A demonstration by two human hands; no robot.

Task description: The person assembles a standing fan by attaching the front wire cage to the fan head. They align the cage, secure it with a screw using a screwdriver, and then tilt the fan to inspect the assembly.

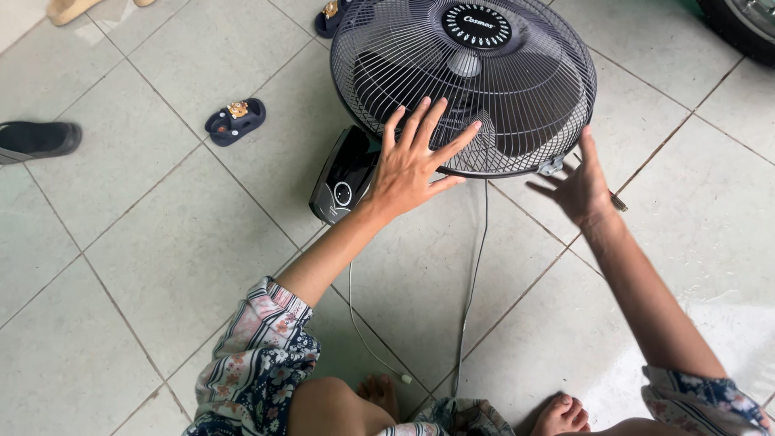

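While my left hand (412, 165) lies spread flat on the fan's front grille (464, 81) and my right hand (580, 184) hooks its rim, fingers apart, the fan leans over its base (345, 176) on the tiled floor (161, 242); I judge it could tip sideways or trap fingertips between wires.

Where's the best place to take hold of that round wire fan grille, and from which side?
Probably the outer rim of the fan grille, gripped from opposite sides. It is a wide, shallow dome of thin wires lying face up, so only the thicker ring at its edge looks firm. The right hand already sits at the near right edge by a clip; the left hand lies spread flat over the near left wires.
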